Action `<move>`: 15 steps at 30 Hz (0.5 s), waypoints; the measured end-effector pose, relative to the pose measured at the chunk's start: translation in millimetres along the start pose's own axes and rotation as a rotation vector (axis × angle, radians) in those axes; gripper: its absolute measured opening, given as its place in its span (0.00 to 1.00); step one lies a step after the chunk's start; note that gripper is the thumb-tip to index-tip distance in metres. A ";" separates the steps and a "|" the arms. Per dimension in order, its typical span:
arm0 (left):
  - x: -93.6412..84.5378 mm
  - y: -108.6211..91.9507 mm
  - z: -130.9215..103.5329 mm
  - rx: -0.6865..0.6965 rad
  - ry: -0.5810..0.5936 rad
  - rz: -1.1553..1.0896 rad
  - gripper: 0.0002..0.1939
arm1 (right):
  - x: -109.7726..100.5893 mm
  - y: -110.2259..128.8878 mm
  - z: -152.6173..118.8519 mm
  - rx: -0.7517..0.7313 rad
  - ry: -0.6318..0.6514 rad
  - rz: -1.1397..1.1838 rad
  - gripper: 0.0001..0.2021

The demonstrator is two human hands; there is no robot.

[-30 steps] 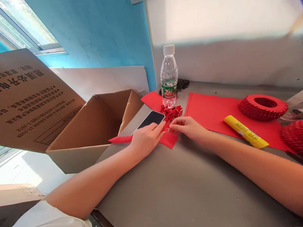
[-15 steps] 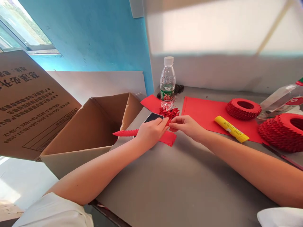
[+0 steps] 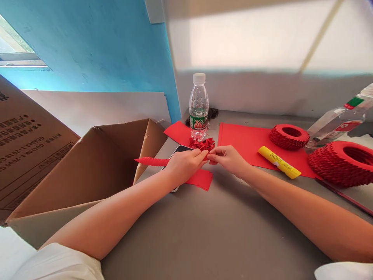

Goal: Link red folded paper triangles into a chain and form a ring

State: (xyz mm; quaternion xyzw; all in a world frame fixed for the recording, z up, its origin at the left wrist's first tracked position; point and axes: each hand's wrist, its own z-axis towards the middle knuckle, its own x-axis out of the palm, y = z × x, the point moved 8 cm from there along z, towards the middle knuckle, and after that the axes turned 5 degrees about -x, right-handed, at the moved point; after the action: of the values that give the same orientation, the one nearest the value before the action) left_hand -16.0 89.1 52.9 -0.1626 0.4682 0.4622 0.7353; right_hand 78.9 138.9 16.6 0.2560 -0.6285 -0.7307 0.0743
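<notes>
A pleated chain of folded red paper (image 3: 152, 161) runs under my left hand (image 3: 185, 165), its pointed tail sticking out to the left over the table edge. That hand is closed around the chain, fingers pointing right. At the chain's right end, my right hand (image 3: 229, 157) pinches red paper between thumb and forefinger; the exact piece is mostly hidden by the fingers. Just behind the hands lies a small heap of folded red paper pieces (image 3: 204, 143). Cut red paper strips (image 3: 202, 180) lie below my left hand, and a phone (image 3: 183, 148) is partly covered by it.
A clear bottle (image 3: 199, 105) stands behind the heap. Red paper sheets (image 3: 241, 136), a yellow glue stick (image 3: 279, 162), two red folded-paper rings (image 3: 288, 136) and a tilted bottle (image 3: 339, 120) are to the right. An open cardboard box (image 3: 116, 155) stands left of the grey table (image 3: 210, 233).
The view has shifted slightly to the right. Both hands stay close together at the red paper chain, with a bit more red paper showing below my right fingertips.
</notes>
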 end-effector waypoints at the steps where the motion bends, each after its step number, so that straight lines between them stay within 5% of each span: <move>1: 2.5 0.1 -0.9 0.001 0.021 0.001 0.15 | 1.2 -2.3 0.6 -0.001 0.007 -0.020 0.11; 6: 7.4 4.1 -3.6 -0.039 0.053 -0.005 0.15 | 1.4 -4.9 3.0 -0.072 0.029 -0.151 0.11; 11: 4.4 27.1 -3.8 -0.259 0.031 0.026 0.14 | -20.7 13.5 4.3 -0.452 -0.221 -0.600 0.12; 15: 2.1 29.1 -5.0 -0.292 0.006 0.018 0.13 | -5.4 -0.6 10.4 -0.575 -0.105 -0.838 0.15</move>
State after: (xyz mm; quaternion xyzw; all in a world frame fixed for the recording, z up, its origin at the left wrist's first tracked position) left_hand -42.6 102.0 54.2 -0.2650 0.3995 0.5315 0.6983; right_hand 78.9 150.5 18.3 0.4184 -0.2481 -0.8530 -0.1892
